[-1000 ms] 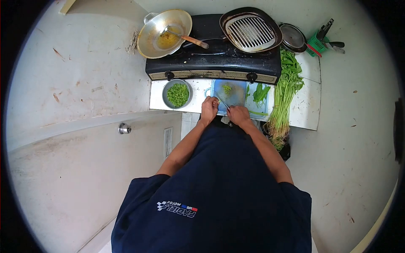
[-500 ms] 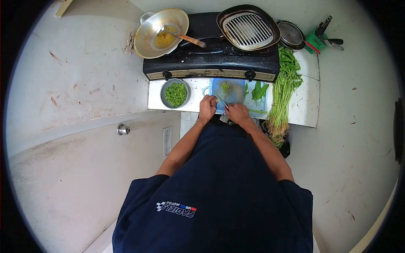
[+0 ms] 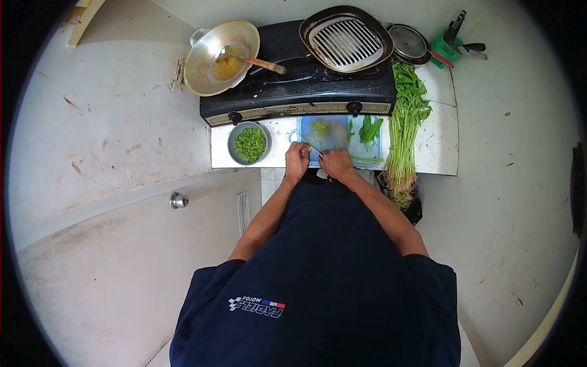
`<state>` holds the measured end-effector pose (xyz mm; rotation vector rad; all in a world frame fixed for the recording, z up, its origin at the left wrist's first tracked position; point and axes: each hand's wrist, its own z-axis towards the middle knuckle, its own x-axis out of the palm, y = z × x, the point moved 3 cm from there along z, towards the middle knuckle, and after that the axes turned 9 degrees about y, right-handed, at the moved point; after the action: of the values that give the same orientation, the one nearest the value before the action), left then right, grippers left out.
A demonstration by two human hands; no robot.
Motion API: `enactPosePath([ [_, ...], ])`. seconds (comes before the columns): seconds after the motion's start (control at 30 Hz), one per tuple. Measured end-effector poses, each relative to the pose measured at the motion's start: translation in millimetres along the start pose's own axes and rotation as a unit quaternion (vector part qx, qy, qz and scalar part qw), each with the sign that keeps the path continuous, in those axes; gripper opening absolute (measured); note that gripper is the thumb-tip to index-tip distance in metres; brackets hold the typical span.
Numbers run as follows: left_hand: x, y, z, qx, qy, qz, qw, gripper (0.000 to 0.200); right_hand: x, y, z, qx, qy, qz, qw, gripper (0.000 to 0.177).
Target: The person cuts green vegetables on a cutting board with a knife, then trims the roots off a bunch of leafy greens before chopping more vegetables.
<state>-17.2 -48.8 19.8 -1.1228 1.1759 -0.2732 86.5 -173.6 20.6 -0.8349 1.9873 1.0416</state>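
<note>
My right hand (image 3: pixel 336 163) is closed around a knife (image 3: pixel 312 147), whose blade slants up and left over the near part of a blue cutting board (image 3: pixel 335 136). Close to the blade's left side, my left hand (image 3: pixel 297 161) has its fingers bent together; what they pinch is too small to make out. A little pile of chopped greens (image 3: pixel 320 129) lies on the board beyond the knife. To the right are loose green leaves (image 3: pixel 369 131), and a green stem (image 3: pixel 368 159) sticks out beside my right hand along the near edge.
Left of the board stands a grey bowl (image 3: pixel 230 153) with chopped greens. A black stove (image 3: pixel 287 95) behind carries a wok (image 3: pixel 194 64) with a ladle and a grill pan (image 3: pixel 304 33). Rooted leafy greens (image 3: pixel 403 128) lie at right, near a lidded pan (image 3: pixel 411 46) and green basket (image 3: pixel 441 50).
The whole view has shifted slightly, with the stove and counter now further left. Both hands stay close together at the board's near edge, and the knife remains in the right hand.
</note>
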Motion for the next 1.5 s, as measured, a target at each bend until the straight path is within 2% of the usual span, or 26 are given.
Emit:
enactPosePath([
  [0.1, 0, -2, 1, -0.001, -0.001, -0.005, 1.000, 0.006, 3, -4, -13, 0.004, -0.021, 0.004, 1.000, 0.039],
  [0.33, -2, -3, 0, 0.010, -0.006, -0.021, 1.000, 0.006, 1, -3, -11, 0.004, 0.007, 0.002, 1.000, 0.039],
  [0.53, -2, -5, 0, 0.018, -0.010, 0.023, 1.000, 0.006, -1, -7, -18, -0.008, 0.004, 0.006, 1.000, 0.038],
  [0.8, -1, -2, -2, -0.007, -0.007, -0.009, 1.000, 0.004, -5, -16, -20, 0.009, -0.023, 0.025, 0.999, 0.038],
  [1.0, -2, -1, -2, 0.008, -0.010, -0.014, 1.000, 0.003, -6, -12, -24, -0.032, -0.008, 0.021, 0.999, 0.037],
  [1.2, -2, -1, -2, 0.005, -0.015, -0.018, 1.000, 0.003, -5, -10, -24, -0.015, 0.018, 0.023, 0.999, 0.037],
  [1.5, 0, 1, -2, 0.000, -0.013, -0.032, 0.999, 0.006, 0, -5, -14, -0.018, -0.009, 0.021, 1.000, 0.035],
])
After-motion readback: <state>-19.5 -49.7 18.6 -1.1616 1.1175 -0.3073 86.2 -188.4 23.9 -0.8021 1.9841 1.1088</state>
